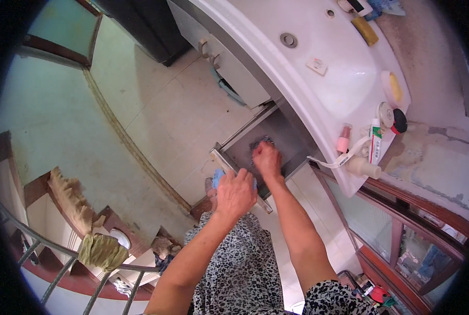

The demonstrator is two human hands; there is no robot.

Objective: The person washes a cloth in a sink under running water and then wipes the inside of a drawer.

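A drawer (pixel 300 139) with a dark grey bottom is pulled out below the sink, low in front of me. My left hand (pixel 236 193) is closed on a light blue cloth (pixel 218 177), over the drawer's pale front panel (pixel 225 158). Part of the cloth sticks out on either side of the fingers. Inside the drawer, my right hand (pixel 267 159) has its fingers bent together at a small dark, mottled piece (pixel 259 140). Its kind is too small to tell, and the fingertips are partly hidden.
Above the drawer runs a white sink (pixel 276 58) with a toothpaste tube (pixel 375 140), a pink bottle (pixel 343 137) and a yellow soap bar (pixel 395 86) on its rim. A white cabinet door (pixel 237 68) stands beside the drawer. To the left, a metal railing (pixel 61 278) carries a green cloth (pixel 103 251).
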